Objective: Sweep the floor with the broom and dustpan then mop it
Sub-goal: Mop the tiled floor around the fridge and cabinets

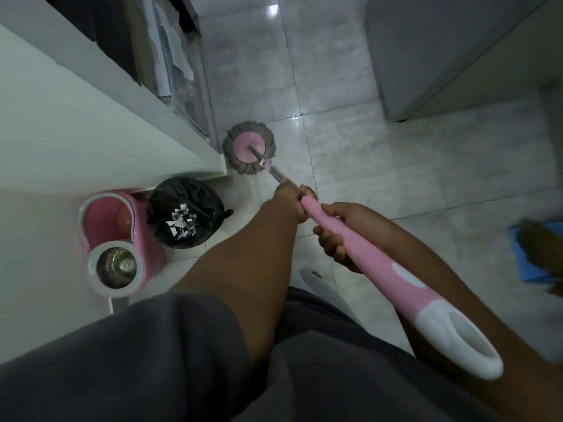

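A pink spin mop has its round grey-fringed head (249, 148) flat on the pale tiled floor (380, 166), right beside the corner of a white cabinet. Its pink handle (365, 248) runs back toward me and ends in a white loop. My left hand (291, 200) grips the handle farther down, where the metal rod meets the pink grip. My right hand (341, 236) is curled round the pink grip closer to me. No broom or dustpan is in sight.
A pink and white spin bucket (114, 242) with a steel basket stands at the lower left. A bin lined with a black bag (184, 213) holding shredded paper is next to it. A grey appliance (432, 56) stands at the upper right. Something blue (530, 254) lies at the right edge.
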A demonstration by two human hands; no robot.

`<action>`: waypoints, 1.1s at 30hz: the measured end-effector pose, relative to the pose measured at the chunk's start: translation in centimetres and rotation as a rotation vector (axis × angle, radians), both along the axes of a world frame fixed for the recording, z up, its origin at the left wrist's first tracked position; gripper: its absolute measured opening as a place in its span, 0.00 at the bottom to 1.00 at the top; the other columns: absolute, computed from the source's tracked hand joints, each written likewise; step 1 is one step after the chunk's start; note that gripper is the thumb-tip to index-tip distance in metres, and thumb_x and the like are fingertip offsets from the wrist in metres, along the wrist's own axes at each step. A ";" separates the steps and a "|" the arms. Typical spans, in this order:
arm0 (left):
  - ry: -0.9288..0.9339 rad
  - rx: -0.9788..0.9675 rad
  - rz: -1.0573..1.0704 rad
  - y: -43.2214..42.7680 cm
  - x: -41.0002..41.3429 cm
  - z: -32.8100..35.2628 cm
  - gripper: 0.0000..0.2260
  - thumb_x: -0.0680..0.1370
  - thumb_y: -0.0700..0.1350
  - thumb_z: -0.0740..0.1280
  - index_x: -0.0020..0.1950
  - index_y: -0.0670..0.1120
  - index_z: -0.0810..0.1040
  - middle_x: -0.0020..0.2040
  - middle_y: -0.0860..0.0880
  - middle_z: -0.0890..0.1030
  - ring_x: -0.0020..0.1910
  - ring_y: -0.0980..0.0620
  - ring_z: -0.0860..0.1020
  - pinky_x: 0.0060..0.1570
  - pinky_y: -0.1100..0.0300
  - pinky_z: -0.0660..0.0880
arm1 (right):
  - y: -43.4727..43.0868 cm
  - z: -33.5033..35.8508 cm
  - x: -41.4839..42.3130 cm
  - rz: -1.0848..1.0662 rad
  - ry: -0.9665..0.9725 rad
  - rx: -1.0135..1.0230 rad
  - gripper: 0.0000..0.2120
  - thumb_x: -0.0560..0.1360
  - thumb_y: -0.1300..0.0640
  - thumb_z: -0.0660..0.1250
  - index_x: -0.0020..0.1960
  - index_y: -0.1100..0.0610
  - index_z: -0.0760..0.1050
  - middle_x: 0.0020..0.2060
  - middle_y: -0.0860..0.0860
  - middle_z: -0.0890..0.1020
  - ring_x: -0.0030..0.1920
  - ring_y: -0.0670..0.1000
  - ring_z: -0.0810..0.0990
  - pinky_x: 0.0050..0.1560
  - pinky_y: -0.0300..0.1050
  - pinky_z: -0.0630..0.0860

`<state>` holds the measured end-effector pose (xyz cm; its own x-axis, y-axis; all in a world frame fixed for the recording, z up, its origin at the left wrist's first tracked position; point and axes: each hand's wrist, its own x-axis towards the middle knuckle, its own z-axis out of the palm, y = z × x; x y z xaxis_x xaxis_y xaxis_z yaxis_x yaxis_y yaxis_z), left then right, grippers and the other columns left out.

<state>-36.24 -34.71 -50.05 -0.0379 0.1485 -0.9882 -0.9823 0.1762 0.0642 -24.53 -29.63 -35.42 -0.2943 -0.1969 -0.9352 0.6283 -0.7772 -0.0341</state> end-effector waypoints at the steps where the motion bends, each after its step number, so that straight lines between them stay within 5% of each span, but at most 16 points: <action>1: 0.044 -0.075 -0.099 0.3 -0.1 -0.3 0.17 0.83 0.50 0.56 0.35 0.47 0.61 0.26 0.48 0.66 0.27 0.54 0.64 0.24 0.63 0.64 | -0.1 0.1 0.1 -0.003 -0.016 -0.005 0.17 0.81 0.46 0.59 0.44 0.61 0.72 0.27 0.50 0.69 0.19 0.45 0.68 0.19 0.34 0.66; 5: -0.059 -0.046 0.037 0.5 -1.1 -0.9 0.17 0.82 0.51 0.58 0.36 0.46 0.62 0.24 0.51 0.65 0.23 0.57 0.64 0.21 0.72 0.63 | 0.2 -0.8 -0.7 0.044 -0.055 -0.017 0.18 0.79 0.46 0.61 0.44 0.61 0.72 0.27 0.50 0.70 0.19 0.46 0.68 0.18 0.35 0.66; 21: -0.013 0.000 -0.001 5.0 -16.9 -2.4 0.20 0.83 0.56 0.56 0.36 0.46 0.64 0.22 0.51 0.65 0.21 0.56 0.66 0.21 0.70 0.63 | 3.5 -3.5 -15.7 -0.050 0.057 0.009 0.17 0.78 0.45 0.65 0.43 0.59 0.71 0.24 0.48 0.69 0.19 0.43 0.67 0.18 0.33 0.66; 33: 0.045 -0.059 -0.323 -1.8 -0.4 -3.0 0.15 0.83 0.49 0.55 0.38 0.46 0.64 0.30 0.51 0.66 0.17 0.55 0.67 0.18 0.72 0.63 | -6.9 -3.7 1.3 -0.303 -0.014 -0.055 0.15 0.79 0.49 0.63 0.41 0.59 0.71 0.26 0.49 0.70 0.19 0.43 0.67 0.19 0.33 0.65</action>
<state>-36.67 -36.53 -53.09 -0.0417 0.1027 -0.9938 -0.8716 0.4826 0.0864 -23.25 -36.53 -39.07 -0.3345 -0.1530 -0.9299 0.3681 -0.9296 0.0205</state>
